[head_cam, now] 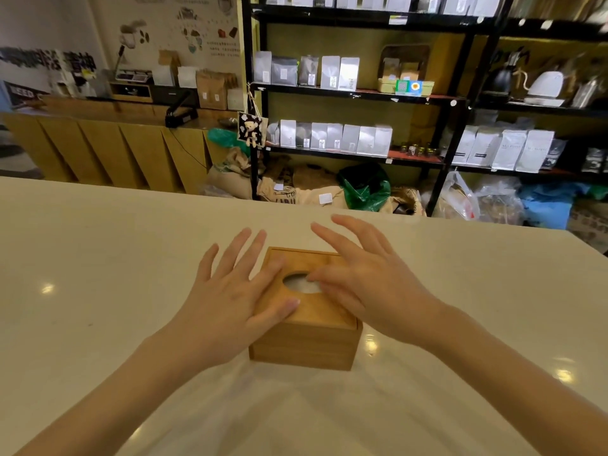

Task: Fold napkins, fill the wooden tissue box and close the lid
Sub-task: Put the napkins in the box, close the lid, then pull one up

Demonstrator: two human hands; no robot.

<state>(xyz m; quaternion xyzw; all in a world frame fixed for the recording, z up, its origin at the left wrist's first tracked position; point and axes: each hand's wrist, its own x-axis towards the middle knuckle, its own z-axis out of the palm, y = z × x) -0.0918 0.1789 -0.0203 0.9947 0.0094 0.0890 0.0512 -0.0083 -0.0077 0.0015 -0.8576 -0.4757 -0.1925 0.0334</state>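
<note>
Both hands [230,307] [371,284], fingers spread flat, rest on lidded wooden box [309,343].

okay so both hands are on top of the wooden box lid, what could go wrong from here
The lid looks seated with something white showing in the oval hole; the right hand blurs at that hole and could snag or push the napkins down. The left hand overhangs the tissue box edge, so an uneven press might slide it on the glossy counter.

A pale, glossy tabletop [98,274] is stretching across the view, catching small glints of ceiling light. Only one thing is sitting directly on it — a wooden tissue box [304,348], resting flat near the middle, its lid in place.
</note>
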